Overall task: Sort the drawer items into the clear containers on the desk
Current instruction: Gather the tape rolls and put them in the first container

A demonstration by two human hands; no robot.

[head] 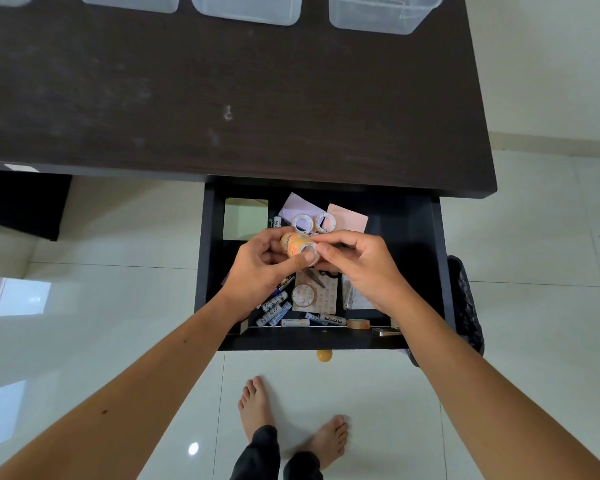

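Over the open dark drawer (437, 258) my left hand (260, 271) holds a stack of orange patterned tape rolls (297, 245). My right hand (357, 268) pinches the end roll of that stack with thumb and forefinger. Below the hands lie two white tape rolls (309, 223), a pale roll on a beige sheet (303, 294), several batteries (274, 308), pink paper notes (349, 218), a brown tape roll (358, 323) and a small mirror-like square (245, 218). Three clear containers (246, 8) stand along the desk's far edge.
The dark desk top (222, 98) stretches between the drawer and the containers. A black mesh bin (465, 306) stands on the tiled floor right of the drawer. My bare feet (291, 420) are below the drawer's orange knob (324, 355).
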